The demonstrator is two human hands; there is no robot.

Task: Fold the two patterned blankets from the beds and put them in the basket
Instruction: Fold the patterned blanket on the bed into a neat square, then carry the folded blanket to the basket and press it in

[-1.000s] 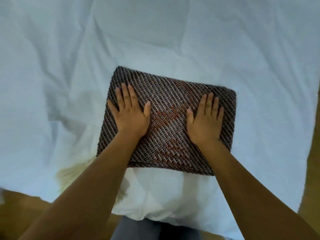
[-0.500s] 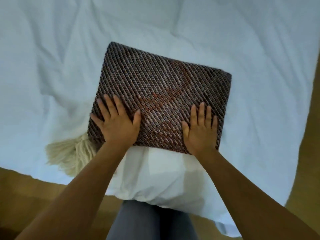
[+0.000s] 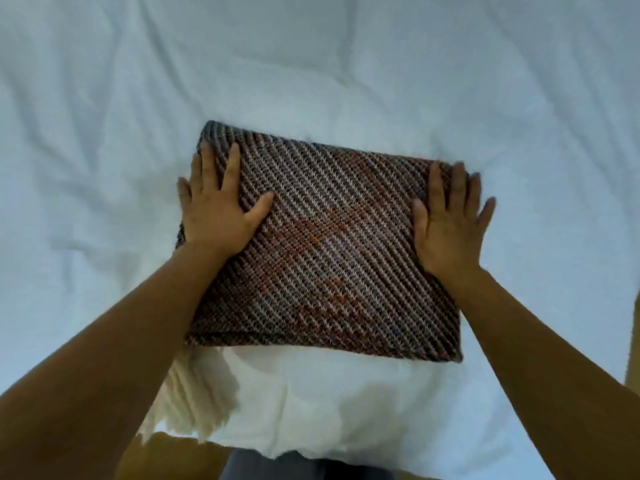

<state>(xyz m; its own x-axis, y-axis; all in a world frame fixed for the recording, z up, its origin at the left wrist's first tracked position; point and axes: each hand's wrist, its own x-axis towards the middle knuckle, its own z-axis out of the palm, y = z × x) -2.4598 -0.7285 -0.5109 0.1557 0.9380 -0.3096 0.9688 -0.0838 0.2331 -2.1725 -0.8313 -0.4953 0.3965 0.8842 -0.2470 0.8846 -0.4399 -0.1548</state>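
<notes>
white, rumpled bedding (image 3: 104, 168) filled the view, and on it a patterned blanket (image 3: 329, 258) lay folded into a compact rectangle. the left hand (image 3: 218, 216) was pressed flat on the blanket's left edge, fingers spread and nothing gripped; the right hand (image 3: 450, 230) was laid flat in the same way on the right edge, its outer fingers reaching past onto the sheet. the hands were judged to be set at opposite sides so that the layers could be squared and kept from springing open. most of the blanket lay between the two hands and below the palms, toward the person. a cream fringe (image 3: 194, 400) was seen under the left forearm. no basket was in view.
</notes>
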